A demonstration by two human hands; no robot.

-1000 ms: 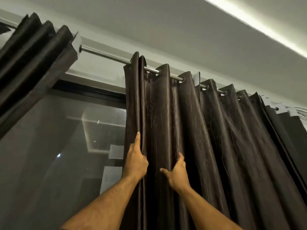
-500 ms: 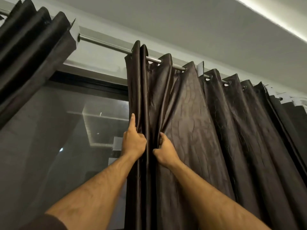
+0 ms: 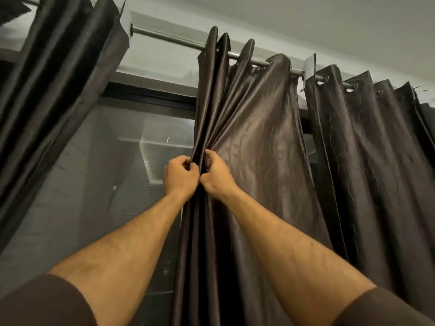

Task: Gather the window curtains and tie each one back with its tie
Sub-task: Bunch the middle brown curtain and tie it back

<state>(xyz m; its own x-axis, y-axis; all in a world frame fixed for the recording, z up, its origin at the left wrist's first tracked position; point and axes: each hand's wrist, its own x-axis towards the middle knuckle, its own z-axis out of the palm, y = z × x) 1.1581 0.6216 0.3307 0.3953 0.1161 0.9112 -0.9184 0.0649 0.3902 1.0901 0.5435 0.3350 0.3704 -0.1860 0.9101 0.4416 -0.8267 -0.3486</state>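
Room: window glass [image 3: 98, 184] fills the left, dark outside, under a pale ceiling; a steel curtain rod [image 3: 169, 40] runs along the top, sloping down to the right.
Curtain place: the brown eyelet curtain [image 3: 259, 142] hangs from the rod right of its middle; another panel [image 3: 367, 142] hangs further right, a third [image 3: 58, 78] at the left end.
Hands: my left hand [image 3: 180, 177] and right hand [image 3: 217, 176] are together, knuckles almost touching, both clamped on its bunched leading folds.
Axis: long axis runs vertically, rod to floor; pleats fan upward from my grip.
Risk: pulling down instead of sideways, I judge, could strain the eyelets or rod bracket [image 3: 309, 64].
Risk two: slick fabric may slip free, letting the pleats spread.
Tie: none visible.
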